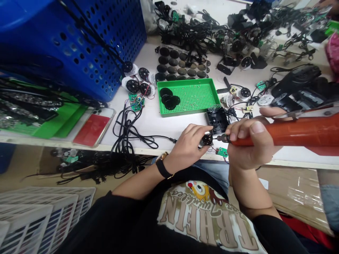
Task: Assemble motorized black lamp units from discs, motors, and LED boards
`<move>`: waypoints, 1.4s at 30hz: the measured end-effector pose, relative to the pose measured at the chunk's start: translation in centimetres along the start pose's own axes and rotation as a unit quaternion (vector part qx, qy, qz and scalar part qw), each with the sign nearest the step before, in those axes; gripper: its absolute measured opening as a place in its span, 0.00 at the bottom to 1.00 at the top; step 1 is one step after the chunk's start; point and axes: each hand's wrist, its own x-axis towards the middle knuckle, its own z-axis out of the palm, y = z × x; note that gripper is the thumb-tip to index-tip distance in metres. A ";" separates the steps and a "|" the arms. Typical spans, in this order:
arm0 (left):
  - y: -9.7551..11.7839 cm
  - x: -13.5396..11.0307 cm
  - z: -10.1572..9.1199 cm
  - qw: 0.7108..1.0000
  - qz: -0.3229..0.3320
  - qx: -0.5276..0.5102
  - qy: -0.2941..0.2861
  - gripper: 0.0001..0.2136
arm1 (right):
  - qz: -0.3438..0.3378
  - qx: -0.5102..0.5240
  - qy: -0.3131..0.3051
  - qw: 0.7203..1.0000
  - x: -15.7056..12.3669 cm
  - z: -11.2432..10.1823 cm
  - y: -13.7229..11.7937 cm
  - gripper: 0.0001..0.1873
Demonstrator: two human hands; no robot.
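My left hand point(189, 143) is closed around a small round motor with a black face point(207, 138), held just above the table's front edge. In my right hand point(250, 141) is an orange electric screwdriver point(293, 132), lying sideways with its bit pointing left. The bit's tip meets the motor's face or stops very close to it; I cannot tell which. Thin wires run from the motor toward a small green circuit board point(222, 152) below. Just behind my hands sits an open black plastic housing point(217, 120).
A green perforated tray point(185, 112) holds black discs point(169, 99) and small screws. Left of it lie several motors point(132, 85), circuit boards and a coiled black cable point(127, 123). A blue crate point(127, 31) and a red phone point(91, 129) are farther left. Tangled cables point(190, 33) cover the back.
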 end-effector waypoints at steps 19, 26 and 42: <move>-0.6 -0.1 0.3 0.999 -0.002 -0.038 0.026 0.22 | 0.012 0.001 -0.032 0.999 -0.4 0.3 1.1 0.12; -0.5 -0.3 0.3 0.999 -0.006 -0.038 0.023 0.21 | 0.017 0.005 -0.034 0.999 -0.5 0.5 1.1 0.09; -0.5 0.0 0.1 0.998 -0.029 -0.048 0.006 0.21 | -0.005 -0.013 -0.070 0.997 -0.6 0.6 1.3 0.10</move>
